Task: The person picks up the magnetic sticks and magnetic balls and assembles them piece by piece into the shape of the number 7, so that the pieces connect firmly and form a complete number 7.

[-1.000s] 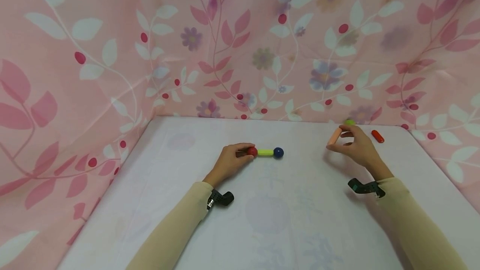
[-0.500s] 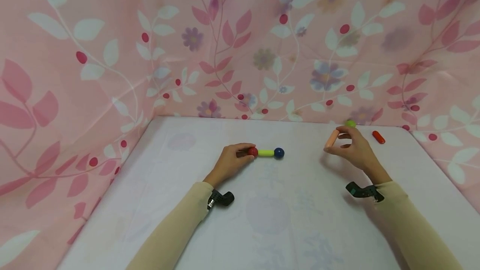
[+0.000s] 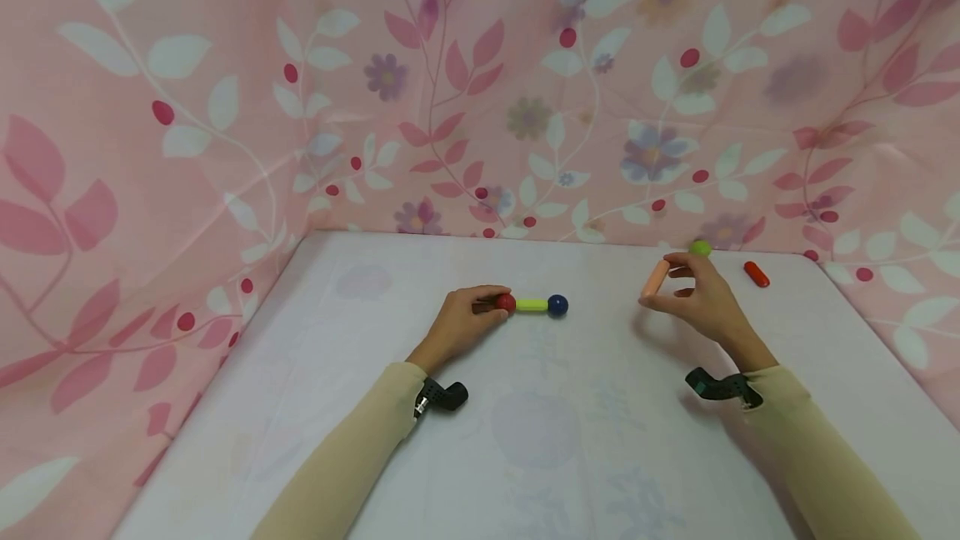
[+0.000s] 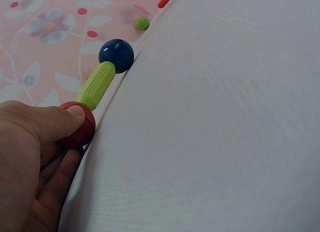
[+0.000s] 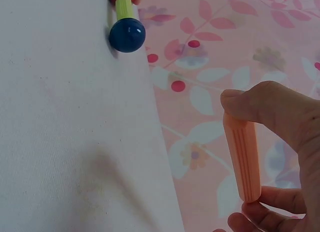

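Note:
My left hand (image 3: 467,319) pinches a red ball (image 3: 506,302) between thumb and fingers, low at the table's middle. Joined to that ball is a yellow-green ribbed rod (image 4: 97,85), with a dark blue ball (image 3: 557,305) at its far end. Off to the right, my right hand (image 3: 701,298) holds an orange ribbed rod (image 5: 242,159) by its two ends, thumb on one and fingertips on the other. This rod is tilted and above the table, its shadow falling below. A gap separates it from the blue ball.
Behind my right hand, a green ball (image 3: 700,248) lies at the table's back edge. A red rod (image 3: 756,274) rests to its right. The white-covered table (image 3: 360,423) meets a pink floral cloth (image 3: 450,107) at the back and sides.
My right hand has moved a little to the left, carrying the orange rod toward the joined pieces. The left hand and its red ball stay in place.

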`<control>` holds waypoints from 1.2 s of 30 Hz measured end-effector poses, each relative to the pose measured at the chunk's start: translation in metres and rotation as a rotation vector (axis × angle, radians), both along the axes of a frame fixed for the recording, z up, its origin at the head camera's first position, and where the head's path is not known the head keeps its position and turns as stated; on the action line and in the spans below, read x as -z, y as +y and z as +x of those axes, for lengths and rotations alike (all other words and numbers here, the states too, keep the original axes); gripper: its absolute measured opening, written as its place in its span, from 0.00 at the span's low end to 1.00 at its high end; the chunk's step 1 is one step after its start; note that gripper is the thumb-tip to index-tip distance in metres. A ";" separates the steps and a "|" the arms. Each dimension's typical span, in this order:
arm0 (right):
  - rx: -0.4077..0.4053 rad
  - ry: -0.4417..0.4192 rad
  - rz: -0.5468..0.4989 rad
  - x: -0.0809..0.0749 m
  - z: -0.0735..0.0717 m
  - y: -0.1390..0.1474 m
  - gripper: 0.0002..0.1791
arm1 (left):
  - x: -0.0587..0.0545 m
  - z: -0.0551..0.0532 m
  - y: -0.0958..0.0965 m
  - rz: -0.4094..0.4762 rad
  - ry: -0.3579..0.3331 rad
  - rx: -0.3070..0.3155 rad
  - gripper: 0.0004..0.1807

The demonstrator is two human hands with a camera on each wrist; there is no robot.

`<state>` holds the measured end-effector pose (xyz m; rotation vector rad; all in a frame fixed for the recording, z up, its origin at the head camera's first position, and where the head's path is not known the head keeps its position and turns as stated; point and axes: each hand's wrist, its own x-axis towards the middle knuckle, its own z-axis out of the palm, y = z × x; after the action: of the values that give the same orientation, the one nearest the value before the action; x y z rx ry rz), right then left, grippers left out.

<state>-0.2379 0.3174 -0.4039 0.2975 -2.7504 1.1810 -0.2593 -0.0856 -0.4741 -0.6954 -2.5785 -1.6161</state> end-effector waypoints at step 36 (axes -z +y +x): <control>-0.089 0.035 -0.045 0.009 0.020 -0.042 0.47 | 0.000 0.000 0.000 -0.001 -0.002 0.007 0.22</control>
<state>-0.2181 0.2754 -0.4127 0.4356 -2.7024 1.2449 -0.2590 -0.0852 -0.4739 -0.7038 -2.5813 -1.6192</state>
